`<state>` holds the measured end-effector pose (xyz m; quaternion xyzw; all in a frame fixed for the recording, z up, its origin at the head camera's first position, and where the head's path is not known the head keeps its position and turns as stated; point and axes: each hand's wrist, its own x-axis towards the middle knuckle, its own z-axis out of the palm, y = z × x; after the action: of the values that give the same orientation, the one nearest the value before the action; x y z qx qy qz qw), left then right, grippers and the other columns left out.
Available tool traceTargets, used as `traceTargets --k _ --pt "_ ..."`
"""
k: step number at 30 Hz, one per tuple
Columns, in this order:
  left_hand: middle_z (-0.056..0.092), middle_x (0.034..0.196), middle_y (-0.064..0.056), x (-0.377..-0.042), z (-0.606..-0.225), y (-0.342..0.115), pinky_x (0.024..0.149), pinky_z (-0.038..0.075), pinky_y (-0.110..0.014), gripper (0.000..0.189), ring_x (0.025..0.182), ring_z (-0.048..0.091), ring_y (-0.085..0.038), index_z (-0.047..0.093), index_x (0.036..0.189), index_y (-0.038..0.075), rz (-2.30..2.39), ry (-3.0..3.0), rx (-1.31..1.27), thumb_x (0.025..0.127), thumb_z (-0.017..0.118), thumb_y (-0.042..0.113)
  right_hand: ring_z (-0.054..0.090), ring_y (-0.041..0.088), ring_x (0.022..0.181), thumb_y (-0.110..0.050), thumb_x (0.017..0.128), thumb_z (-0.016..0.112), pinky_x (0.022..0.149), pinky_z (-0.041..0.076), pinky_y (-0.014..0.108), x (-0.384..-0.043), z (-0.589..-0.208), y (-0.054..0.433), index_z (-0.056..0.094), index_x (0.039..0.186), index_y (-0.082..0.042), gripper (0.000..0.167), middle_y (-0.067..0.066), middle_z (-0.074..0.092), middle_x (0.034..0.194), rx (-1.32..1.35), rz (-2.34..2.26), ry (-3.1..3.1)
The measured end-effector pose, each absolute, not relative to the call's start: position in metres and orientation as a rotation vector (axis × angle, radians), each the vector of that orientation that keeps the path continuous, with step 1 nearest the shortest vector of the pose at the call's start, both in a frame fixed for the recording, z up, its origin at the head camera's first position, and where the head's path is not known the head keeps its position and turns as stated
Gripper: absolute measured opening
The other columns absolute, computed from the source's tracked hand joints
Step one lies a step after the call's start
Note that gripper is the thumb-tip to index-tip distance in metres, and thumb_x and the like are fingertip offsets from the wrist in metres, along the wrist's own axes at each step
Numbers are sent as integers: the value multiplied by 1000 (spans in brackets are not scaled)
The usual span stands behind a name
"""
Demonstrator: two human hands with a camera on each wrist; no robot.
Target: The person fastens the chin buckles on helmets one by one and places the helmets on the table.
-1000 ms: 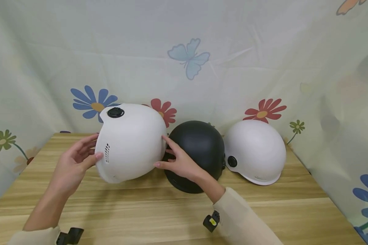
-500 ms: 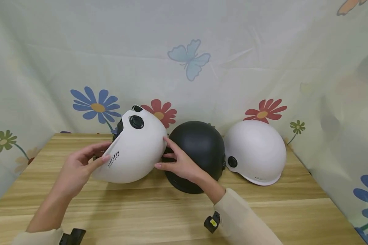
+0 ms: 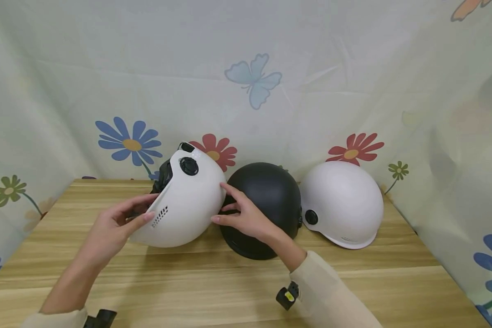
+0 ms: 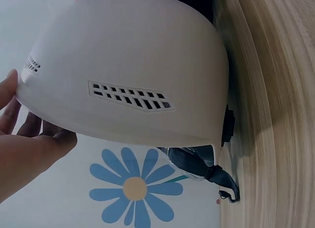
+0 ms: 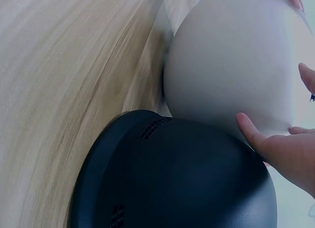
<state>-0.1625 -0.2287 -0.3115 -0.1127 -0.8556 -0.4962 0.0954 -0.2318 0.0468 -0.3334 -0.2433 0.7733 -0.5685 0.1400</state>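
A glossy white helmet point(image 3: 188, 200) leans tilted on the left part of the table, its open underside turned to the left. A round black side knob point(image 3: 189, 166) and a patch of small vent slots point(image 3: 160, 217) show on its shell. My left hand point(image 3: 110, 230) pinches its lower left rim, thumb outside and fingers curled behind the edge. My right hand point(image 3: 248, 216) touches the crown with thumb and forefinger spread, in front of a black helmet point(image 3: 266, 191). In the left wrist view, a dark strap point(image 4: 224, 179) hangs from inside the white helmet.
Another white helmet point(image 3: 342, 200) stands at the right, close against the black one. All three are on a wood-grain table point(image 3: 213, 291). A flowered cloth point(image 3: 180, 82) hangs behind and along both sides.
The held white helmet has rolled so its side knob moved right and its dark inner straps came into view. My left hand shifted a little right with the rim; the right hand stayed nearly put.
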Motion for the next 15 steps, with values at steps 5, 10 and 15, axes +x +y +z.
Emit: traceTargets --k 5,10,15 --pt "57 111 -2 -162 -310 -228 75 45 -15 41 92 53 -10 53 128 7 -1467 -2554 -362 91 58 24 49 30 113 -16 82 69 84 48 33 -233 -334 49 24 145 -20 78 8 25 143 -712 -1646 2224" --pt "55 114 -6 -161 -310 -225 75 47 -17 39 94 54 -10 54 127 9 -1488 -2583 -410 91 58 23 51 30 112 -14 83 68 85 48 33 -232 -335 50 24 145 -17 76 10 29 141 -736 -1645 2204" --pt "51 122 -8 -161 -313 -220 73 48 -22 40 93 55 -13 54 128 11 -1525 -2614 -457 90 60 21 51 30 112 -15 83 68 84 48 32 -232 -338 51 25 144 -17 76 7 26 144 -747 -1630 2204"
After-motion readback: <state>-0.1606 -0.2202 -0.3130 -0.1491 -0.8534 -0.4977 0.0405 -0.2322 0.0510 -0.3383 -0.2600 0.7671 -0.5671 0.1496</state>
